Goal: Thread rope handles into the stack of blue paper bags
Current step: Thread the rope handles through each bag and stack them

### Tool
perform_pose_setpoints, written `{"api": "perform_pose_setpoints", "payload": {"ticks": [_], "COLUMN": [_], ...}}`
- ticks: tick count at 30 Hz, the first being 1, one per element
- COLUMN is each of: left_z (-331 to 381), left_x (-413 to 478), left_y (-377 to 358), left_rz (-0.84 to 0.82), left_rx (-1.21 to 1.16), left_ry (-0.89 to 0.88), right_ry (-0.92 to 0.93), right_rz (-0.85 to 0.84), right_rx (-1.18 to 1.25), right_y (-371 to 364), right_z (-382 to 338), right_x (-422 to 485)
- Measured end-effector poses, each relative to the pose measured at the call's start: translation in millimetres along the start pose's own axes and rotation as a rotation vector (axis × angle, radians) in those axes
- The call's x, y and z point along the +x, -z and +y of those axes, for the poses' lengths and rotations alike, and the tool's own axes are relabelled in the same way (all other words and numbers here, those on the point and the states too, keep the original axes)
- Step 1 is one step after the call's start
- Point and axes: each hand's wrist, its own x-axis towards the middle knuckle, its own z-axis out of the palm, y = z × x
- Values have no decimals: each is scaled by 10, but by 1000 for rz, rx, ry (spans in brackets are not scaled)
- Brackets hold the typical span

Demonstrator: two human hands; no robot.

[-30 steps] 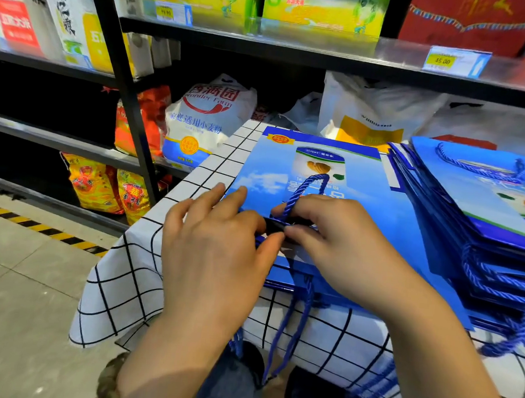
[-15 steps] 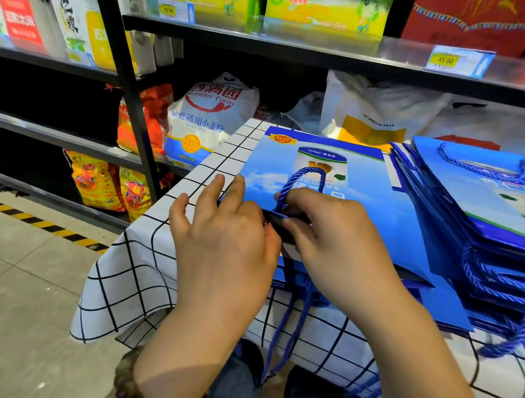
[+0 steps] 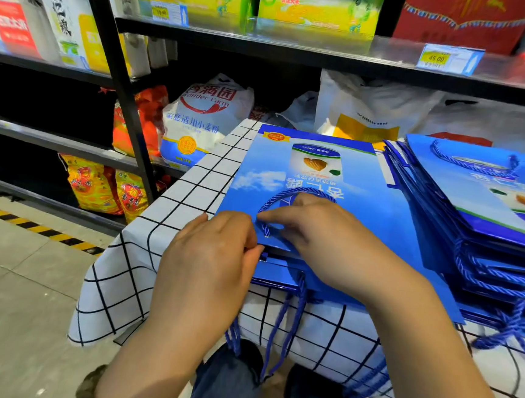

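Observation:
A flat blue paper bag [image 3: 307, 174] lies on top of a low stack on the checked tablecloth [image 3: 171, 210]. A blue rope handle [image 3: 282, 197] loops over the bag's near part and enters a hole at its near edge. My left hand [image 3: 208, 257] pinches that near edge beside the hole. My right hand [image 3: 318, 235] rests on the bag with its fingers pressed on the rope at the hole. More blue ropes [image 3: 288, 328] hang off the table's front, from under the stack.
A taller pile of blue bags with rope handles [image 3: 488, 218] lies at the right. Black store shelves [image 3: 299, 48] with flour sacks [image 3: 204, 120], rice bags and boxes stand behind and to the left. Tiled floor with a yellow-black stripe [image 3: 30, 226] lies at the left.
The rope loop on the top bag has grown shorter and lies flatter. My right hand has slid forward over it; my left hand has shifted right along the bag's near edge.

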Motion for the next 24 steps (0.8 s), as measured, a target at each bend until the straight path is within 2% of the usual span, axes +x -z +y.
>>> {"api": "perform_pose_setpoints", "payload": {"ticks": [4,8,11,14,16,19,21,24], "left_z": [-69,-104,-112,-141,-165,-222,-258,-325], "left_x": [-7,-14,17,37,50,146,267,462], "left_y": [3,-2,17,35,64,112,116,83], "left_rz": [2,-7,-23,-78,-113,-105,-54,-35], "left_rx": [-1,-10,-6,-2,-113,-346,-298,-134], "left_ry": [9,-10,-27,-28,52,251,302,362], "right_ry": [89,48,-57,-119,-220,-460,-573,-643], "right_rz": [-37,28,146,173,241,350,335,230], "right_rx": [-72,-110,-110,-25,12,-207,-309,-351], "right_y": [5,11,9,17,87,252,304,255], "right_z": [-44,-1,61,116,194,408,493,486], "right_x": [79,129,128,81,12,-115,-189,-223]}}
